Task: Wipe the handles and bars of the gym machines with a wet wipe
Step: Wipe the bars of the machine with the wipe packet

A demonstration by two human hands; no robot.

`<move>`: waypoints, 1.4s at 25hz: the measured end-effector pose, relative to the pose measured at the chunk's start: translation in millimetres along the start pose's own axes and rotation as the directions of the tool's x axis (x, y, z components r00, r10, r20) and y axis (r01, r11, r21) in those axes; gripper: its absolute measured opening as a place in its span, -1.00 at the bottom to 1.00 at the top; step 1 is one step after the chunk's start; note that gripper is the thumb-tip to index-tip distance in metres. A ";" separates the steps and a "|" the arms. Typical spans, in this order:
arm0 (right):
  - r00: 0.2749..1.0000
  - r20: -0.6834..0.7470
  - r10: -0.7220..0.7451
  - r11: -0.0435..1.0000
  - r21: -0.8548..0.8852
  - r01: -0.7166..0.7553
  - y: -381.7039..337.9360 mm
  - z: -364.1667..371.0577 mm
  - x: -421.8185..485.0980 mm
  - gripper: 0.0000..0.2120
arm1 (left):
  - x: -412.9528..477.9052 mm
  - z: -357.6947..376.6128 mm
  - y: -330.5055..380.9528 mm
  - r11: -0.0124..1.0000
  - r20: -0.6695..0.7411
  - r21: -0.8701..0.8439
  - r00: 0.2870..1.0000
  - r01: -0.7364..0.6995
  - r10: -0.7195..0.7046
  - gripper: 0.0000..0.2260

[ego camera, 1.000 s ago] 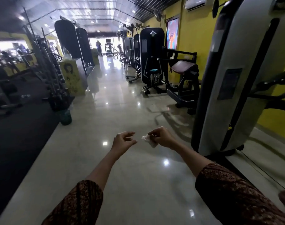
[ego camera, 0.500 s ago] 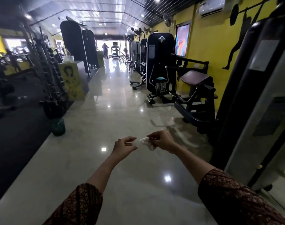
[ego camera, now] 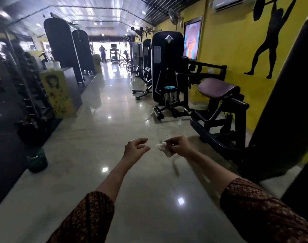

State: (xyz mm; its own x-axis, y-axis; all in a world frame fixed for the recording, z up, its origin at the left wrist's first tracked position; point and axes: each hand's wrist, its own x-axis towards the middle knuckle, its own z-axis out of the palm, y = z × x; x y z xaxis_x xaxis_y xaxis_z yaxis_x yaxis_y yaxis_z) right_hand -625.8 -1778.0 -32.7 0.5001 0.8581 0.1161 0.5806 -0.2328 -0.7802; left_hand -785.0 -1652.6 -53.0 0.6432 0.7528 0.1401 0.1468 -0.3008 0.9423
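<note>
Fingers (ego camera: pixel 168 143) of the right hand (ego camera: pixel 178 146) pinch a crumpled white wet wipe (ego camera: pixel 164 149) at frame centre, in mid-air over the glossy pale tiled floor (ego camera: pixel 114 130), touching no machine. Left hand (ego camera: pixel 134 152) is just beside it, fingers loosely curled and apart, holding nothing and not in contact with the wipe. Risks, as a judgement: the hold is at the fingertips only, so the wad could slip and drop to the floor and pick up dirt. Balled up like that, it would cover little bar surface unless opened out. The floor looks slick and could be slippery if wet. Nearest targets sit right of centre: a black-framed curl bench with maroon cushion (ego camera: pixel 218 88), and behind it a tall black weight-stack machine with white arrow logo (ego camera: pixel 167 64). Counts: one wipe, two hands, one curl bench, at least four shrouded machines down the right wall, two tall black shrouds upper left. Also one dark green bucket (ego camera: pixel 37 161) lower left and one yellow printed pedestal (ego camera: pixel 56 92). Far machines are too blurred to count.
</note>
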 end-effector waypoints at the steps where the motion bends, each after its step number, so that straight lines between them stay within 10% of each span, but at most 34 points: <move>1: 1.000 0.018 -0.006 1.000 -0.015 0.006 7.7 0.4 25.8 -0.77 | 27.1 1.5 -7.0 1.000 0.029 0.005 0.999 0.013 -0.013 -0.66; 35: 0.999 0.009 -0.046 0.998 0.041 0.046 163.9 -1.7 1007.0 -0.79 | 1000.5 -20.8 -160.5 0.999 0.064 0.031 0.998 -0.024 0.022 -0.67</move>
State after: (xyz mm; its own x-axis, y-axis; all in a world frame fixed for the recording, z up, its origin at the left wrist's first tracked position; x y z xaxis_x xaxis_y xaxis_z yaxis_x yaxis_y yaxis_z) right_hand -25.9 -952.8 -42.6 0.4673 0.8719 0.1466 0.5760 -0.1744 -0.7987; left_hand -180.7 -838.9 -57.7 0.6930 0.7071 0.1408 0.1547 -0.3366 0.9288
